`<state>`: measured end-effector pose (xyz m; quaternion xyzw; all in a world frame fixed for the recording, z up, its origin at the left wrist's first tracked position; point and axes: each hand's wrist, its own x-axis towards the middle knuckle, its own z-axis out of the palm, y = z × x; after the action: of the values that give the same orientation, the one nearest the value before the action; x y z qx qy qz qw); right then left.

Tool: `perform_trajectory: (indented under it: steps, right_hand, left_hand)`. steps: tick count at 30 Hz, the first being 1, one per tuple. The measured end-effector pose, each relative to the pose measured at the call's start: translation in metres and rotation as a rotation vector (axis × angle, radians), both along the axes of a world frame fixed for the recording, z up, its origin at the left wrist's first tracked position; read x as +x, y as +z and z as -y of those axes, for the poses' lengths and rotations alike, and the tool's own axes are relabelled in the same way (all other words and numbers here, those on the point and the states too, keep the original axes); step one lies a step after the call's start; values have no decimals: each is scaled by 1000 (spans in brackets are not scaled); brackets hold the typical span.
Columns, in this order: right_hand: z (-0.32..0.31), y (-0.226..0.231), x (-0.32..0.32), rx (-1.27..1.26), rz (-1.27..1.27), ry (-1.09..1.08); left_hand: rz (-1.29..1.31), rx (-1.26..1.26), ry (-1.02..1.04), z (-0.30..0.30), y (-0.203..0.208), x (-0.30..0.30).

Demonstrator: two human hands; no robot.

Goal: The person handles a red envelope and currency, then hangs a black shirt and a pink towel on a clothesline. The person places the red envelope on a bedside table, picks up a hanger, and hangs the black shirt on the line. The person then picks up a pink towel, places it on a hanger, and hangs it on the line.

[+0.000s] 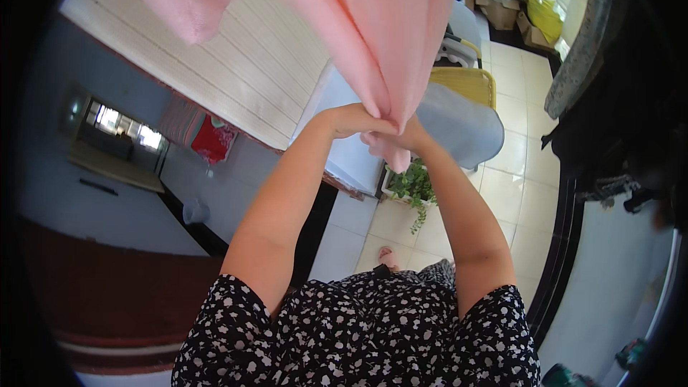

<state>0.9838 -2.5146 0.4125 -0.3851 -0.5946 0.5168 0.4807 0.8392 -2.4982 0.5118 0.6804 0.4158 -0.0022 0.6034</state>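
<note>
A long piece of pink cloth hangs down from the top of the view and narrows to a gathered, twisted bunch. Both my arms reach forward to that bunch. My left hand is closed round it from the left. Close beside it, my right hand grips from the right, its fingers partly hidden behind the cloth. A short crumpled end dangles below my hands. Another pink piece, like a sleeve end, hangs at the upper left; whether it belongs to the same cloth I cannot tell.
A white slatted panel slopes across the upper left. Beneath my hands stands a green potted plant. A yellow-framed chair with grey cloth is to the right. Dark clothes hang farther right; cardboard boxes lie beyond.
</note>
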Motion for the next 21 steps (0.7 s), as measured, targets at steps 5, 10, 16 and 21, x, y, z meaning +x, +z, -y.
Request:
perform_trajectory:
  steps: [5, 10, 16, 21]
  right_hand:
    - [2, -14, -2, -18, -97, -18]
    - [21, -42, -12, 108, 89, -523]
    - [41, -67, 1, -422, -917, -99]
    - [22, -36, -13, -415, -1143, 31]
  left_hand:
    - [16, 183, 181, -5, -20, 19]
    - [528, 279, 629, -21, -51, 38]
    - [776, 164, 918, -30, -52, 45]
    - [601, 338, 885, -32, -59, 37]
